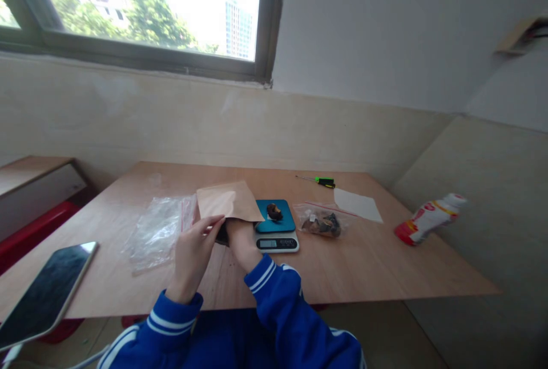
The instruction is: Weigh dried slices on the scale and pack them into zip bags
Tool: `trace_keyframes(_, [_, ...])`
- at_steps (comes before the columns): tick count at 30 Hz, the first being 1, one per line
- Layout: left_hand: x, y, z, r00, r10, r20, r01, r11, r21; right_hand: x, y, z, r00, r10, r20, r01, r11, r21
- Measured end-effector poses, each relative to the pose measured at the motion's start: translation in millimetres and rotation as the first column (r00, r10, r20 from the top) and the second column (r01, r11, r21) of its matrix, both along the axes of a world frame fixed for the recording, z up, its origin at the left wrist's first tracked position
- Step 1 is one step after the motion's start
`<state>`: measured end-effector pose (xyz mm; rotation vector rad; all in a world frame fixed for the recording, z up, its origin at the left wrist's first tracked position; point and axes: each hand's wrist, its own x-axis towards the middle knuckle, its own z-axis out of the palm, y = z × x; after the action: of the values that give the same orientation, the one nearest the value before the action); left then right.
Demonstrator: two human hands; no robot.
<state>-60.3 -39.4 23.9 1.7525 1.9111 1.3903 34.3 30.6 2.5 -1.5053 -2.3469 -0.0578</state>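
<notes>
My left hand (193, 256) pinches the open edge of a brown paper bag (225, 201) between thumb and fingers. Inside the bag's mouth is my right hand (243, 242), so its fingers are hidden. Just right of the bag, partly covered by it, stands a kitchen scale (289, 222) with a blue-green top and a small display. A dark brown, curled piece (274, 212) with a lighter inside rests on the scale; I cannot make out its kind. Beside the scale lies a clear zip bag (321, 222) holding dark dried-looking pieces.
Clear plastic bags (159, 229) lie left of my hands. A phone or tablet (47, 286) is at the left front. Farther back are a green-and-black screwdriver (323, 181) and white paper (358, 205). A red-and-white bottle (430, 219) appears tilted at the right.
</notes>
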Motion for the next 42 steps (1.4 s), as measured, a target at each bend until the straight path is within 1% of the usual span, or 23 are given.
trace_keyframes(4, [-2, 0, -0.8, 0.999, -0.016, 0.028, 0.016, 1.000, -0.010, 2, 1, -1, 1.000, -0.025, -0.019, 0.026, 0.999, 0.023])
trace_keyframes(7, [-3, 1, -0.4, 0.999, -0.016, 0.035, 0.016, 1.000, -0.008, 9, -11, 1, 1.000, -0.003, 0.027, 0.004, 1.000, -0.029])
trace_keyframes(9, [-4, 2, 1.2, 0.999, -0.013, 0.036, 0.013, 1.000, -0.004, 15, -22, 5, 0.999, 0.005, 0.051, -0.002, 0.999, -0.041])
trace_keyframes(11, [-5, 3, 4.0, 0.999, -0.013, 0.036, 0.013, 1.000, 0.001, 22, -34, 8, 0.999, 0.013, 0.041, -0.013, 1.000, 0.002])
trace_keyframes(13, [-6, 4, 7.5, 0.999, -0.007, 0.032, 0.007, 1.000, 0.001, 29, -44, 11, 0.999, 0.048, 0.012, -0.049, 0.997, 0.060])
trace_keyframes(16, [-7, 6, 11.9, 1.000, 0.012, 0.025, -0.012, 1.000, -0.013, 42, -55, 18, 0.981, 0.170, -0.089, -0.159, 0.980, 0.116])
trace_keyframes(18, [-8, 8, 13.9, 0.999, 0.016, 0.029, -0.015, 1.000, -0.022, 53, -62, 24, 0.934, 0.273, -0.231, -0.240, 0.957, 0.162])
trace_keyframes(19, [-9, 9, 14.7, 0.999, 0.015, 0.033, -0.014, 1.000, -0.024, 60, -66, 27, 0.891, 0.324, -0.319, -0.274, 0.942, 0.192])
trace_keyframes(21, [-11, 11, 16.7, 0.999, 0.018, 0.032, -0.018, 1.000, -0.023, 77, -72, 30, 0.773, 0.403, -0.490, -0.312, 0.914, 0.260])
trace_keyframes(23, [-13, 14, 19.5, 0.999, 0.040, 0.016, -0.040, 0.999, -0.024, 96, -75, 27, 0.669, 0.420, -0.613, -0.288, 0.907, 0.308])
trace_keyframes(24, [-14, 15, 21.3, 0.998, 0.055, 0.006, -0.055, 0.998, -0.026, 106, -75, 24, 0.641, 0.399, -0.656, -0.252, 0.916, 0.311])
trace_keyframes(25, [-15, 16, 23.1, 0.998, 0.067, -0.003, -0.067, 0.997, -0.031, 116, -73, 19, 0.632, 0.359, -0.687, -0.207, 0.932, 0.298])
trace_keyframes(27, [-16, 18, 26.4, 0.996, 0.088, -0.016, -0.088, 0.995, -0.039, 133, -65, 7, 0.645, 0.261, -0.718, -0.123, 0.963, 0.240])
trace_keyframes(28, [-16, 19, 27.5, 0.995, 0.093, -0.022, -0.094, 0.995, -0.040, 139, -59, 0, 0.656, 0.223, -0.721, -0.104, 0.973, 0.207])
trace_keyframes(31, [-15, 19, 28.0, 0.996, 0.083, -0.026, -0.084, 0.996, -0.034, 149, -37, -19, 0.687, 0.191, -0.701, -0.148, 0.981, 0.122])
trace_keyframes(33, [-14, 19, 26.5, 0.998, 0.064, -0.017, -0.064, 0.998, -0.027, 149, -22, -29, 0.704, 0.179, -0.687, -0.185, 0.981, 0.066])
trace_keyframes(35, [-15, 17, 24.9, 0.998, 0.057, -0.009, -0.058, 0.998, -0.025, 147, -9, -38, 0.719, 0.148, -0.679, -0.186, 0.982, 0.017])
trace_keyframes(39, [-18, 15, 23.7, 0.997, 0.071, -0.004, -0.071, 0.996, -0.046, 146, 6, -49, 0.729, 0.139, -0.670, -0.203, 0.979, -0.019])
trace_keyframes(42, [-20, 14, 23.7, 0.997, 0.075, -0.010, -0.076, 0.996, -0.053, 151, 8, -51, 0.778, 0.137, -0.613, -0.164, 0.986, 0.013])
